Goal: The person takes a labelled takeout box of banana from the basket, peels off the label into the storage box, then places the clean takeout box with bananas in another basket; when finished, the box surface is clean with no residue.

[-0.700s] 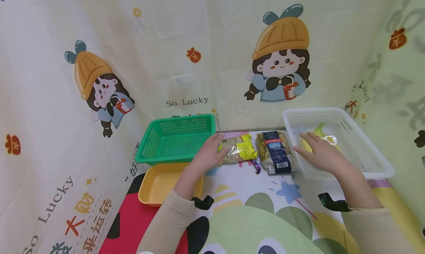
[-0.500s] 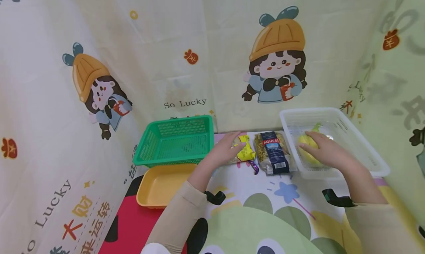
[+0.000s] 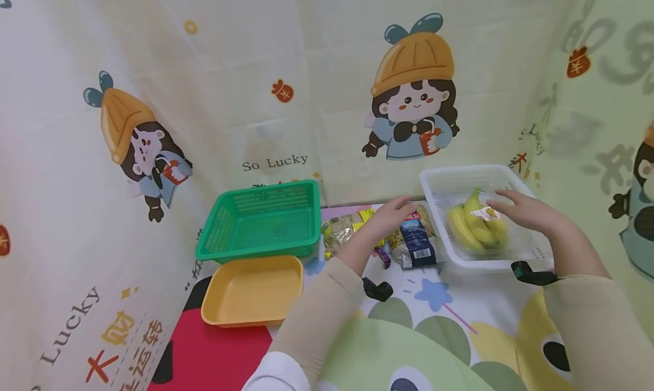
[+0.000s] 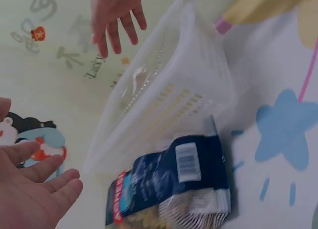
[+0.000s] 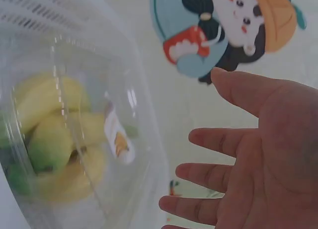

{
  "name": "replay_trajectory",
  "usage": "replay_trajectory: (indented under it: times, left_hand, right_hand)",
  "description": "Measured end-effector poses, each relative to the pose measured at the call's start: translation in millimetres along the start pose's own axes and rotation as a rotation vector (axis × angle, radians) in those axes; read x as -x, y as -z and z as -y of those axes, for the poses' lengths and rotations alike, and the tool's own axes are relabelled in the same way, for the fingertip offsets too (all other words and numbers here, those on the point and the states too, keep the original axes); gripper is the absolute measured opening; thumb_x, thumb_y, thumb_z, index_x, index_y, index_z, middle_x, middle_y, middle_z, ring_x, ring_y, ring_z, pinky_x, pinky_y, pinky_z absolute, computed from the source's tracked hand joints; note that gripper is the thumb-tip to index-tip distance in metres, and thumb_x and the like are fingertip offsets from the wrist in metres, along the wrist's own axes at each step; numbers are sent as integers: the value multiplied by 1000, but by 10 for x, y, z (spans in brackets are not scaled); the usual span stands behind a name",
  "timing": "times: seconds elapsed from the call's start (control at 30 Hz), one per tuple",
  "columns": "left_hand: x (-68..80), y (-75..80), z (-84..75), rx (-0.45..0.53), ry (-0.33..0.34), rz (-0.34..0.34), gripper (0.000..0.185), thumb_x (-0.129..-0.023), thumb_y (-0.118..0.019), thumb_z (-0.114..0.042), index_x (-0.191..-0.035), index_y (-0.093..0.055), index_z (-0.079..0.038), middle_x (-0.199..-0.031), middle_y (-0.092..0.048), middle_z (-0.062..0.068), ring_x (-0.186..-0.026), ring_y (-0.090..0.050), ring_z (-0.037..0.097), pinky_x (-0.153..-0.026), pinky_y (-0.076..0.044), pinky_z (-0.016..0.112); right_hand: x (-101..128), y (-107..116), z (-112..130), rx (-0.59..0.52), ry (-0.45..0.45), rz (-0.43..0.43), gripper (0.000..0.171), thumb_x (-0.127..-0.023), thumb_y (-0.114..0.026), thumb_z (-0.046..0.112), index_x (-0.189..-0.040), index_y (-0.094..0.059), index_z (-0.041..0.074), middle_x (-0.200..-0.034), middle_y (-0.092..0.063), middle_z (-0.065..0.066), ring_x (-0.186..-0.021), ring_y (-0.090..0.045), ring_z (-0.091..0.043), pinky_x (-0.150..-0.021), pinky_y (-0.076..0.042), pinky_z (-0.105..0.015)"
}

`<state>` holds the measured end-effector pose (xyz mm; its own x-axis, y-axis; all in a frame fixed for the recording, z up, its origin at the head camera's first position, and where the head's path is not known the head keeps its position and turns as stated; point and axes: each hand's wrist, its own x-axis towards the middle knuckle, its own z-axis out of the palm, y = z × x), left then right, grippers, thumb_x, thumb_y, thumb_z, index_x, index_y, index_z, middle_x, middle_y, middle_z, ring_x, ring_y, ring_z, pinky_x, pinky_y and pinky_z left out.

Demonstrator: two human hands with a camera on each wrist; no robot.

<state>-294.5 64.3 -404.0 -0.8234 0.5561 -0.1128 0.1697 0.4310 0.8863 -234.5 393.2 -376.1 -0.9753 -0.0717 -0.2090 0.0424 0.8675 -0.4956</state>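
My left hand [image 3: 385,218] hovers over the bag of Agnesi pasta [image 3: 421,246], fingers extended and holding nothing. In the left wrist view its spread fingers lie beside the navy pasta bag [image 4: 186,162]. My right hand [image 3: 528,212] is over the right part of the white basket [image 3: 516,264], fingers straight and apart. Inside that basket lies a bunch of bananas [image 3: 466,229] in clear packaging with a sticker. The right wrist view shows the bananas [image 5: 49,139] left of the open palm. Left of the pasta, a yellow-and-clear food packet [image 3: 338,232] is partly hidden by my left hand and wrist.
A green basket [image 3: 225,253] stands at the back left, with a yellow tray [image 3: 252,294] in front of it. One small purple-wrapped candy [image 3: 383,259] lies between the packet and the pasta. A printed cloth [image 3: 327,124] hangs close behind the baskets.
My left hand has moved right, from the yellow packet to over the pasta. My right hand has shifted right, uncovering the bananas. The head view has turned slightly right.
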Motion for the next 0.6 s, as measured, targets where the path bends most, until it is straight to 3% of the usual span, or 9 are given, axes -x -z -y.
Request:
replay_trajectory:
  times: [0.13, 0.3, 0.43, 0.6]
  left_hand:
    - [-184, -167, -63, 109, 23, -12, 58, -98, -42, -62, -151, -38, -37, -156, -41, -9, -146, -36, 22, -117, -33, 49]
    - [-387, -382, -153, 239, 57, -16, 58, -98, -46, -59, -151, -38, -36, -157, -38, -10, -147, -35, 22, -118, -32, 47]
    - [-485, -587, -225, 221, 91, -30, 56, -98, -46, -58, -149, -41, -36, -156, -39, -12, -146, -35, 19, -117, -34, 45]
    - [-546, -832, -293, 204, 119, -78, 55, -96, -47, -59, -147, -44, -38, -155, -41, -13, -146, -36, 19, -117, -34, 46]
  right_hand:
    - [-58, 90, -213, -58, -38, 76, 91, -101, -28, 62, -153, -8, -11, -153, -2, -44, -135, -5, -68, -102, -18, -80]
    - [-137, 145, -461, -254, -135, 250, 95, -101, -27, 62, -152, 12, -8, -153, 13, -42, -136, -4, -67, -107, -23, -76]
    - [-165, 116, -588, -363, -216, 383, 94, -102, -26, 60, -147, 28, -2, -151, 20, -42, -138, -4, -66, -111, -26, -70]
    - [-186, 25, -686, -431, -249, 424, 87, -106, -29, 49, -145, 33, 1, -150, 15, -44, -140, -12, -63, -109, -35, -66]
